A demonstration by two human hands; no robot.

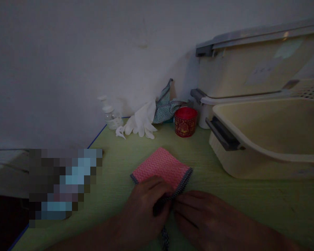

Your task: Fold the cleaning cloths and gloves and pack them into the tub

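Note:
A pink cloth (161, 164) with a wavy texture and black-and-white checked edging lies on the table in front of me, one corner pointing away. My left hand (146, 209) is closed over its near side, thumb and fingers pinching the edging. Beside it, my right hand (206, 218) has its fingers bunched together at the same near corner, touching the edging. A strip of the checked edging hangs down between the hands. The fingertips and the near corner of the cloth are partly hidden.
Along the wall stand a pump bottle (112, 116), white gloves (141, 120), a blue-green cloth (164, 108) and a red patterned cup (185, 122). On the right are a cream basket (225, 164) and a lidded bin (246, 73). A pixelated object (73, 181) lies left on the green table (107, 164).

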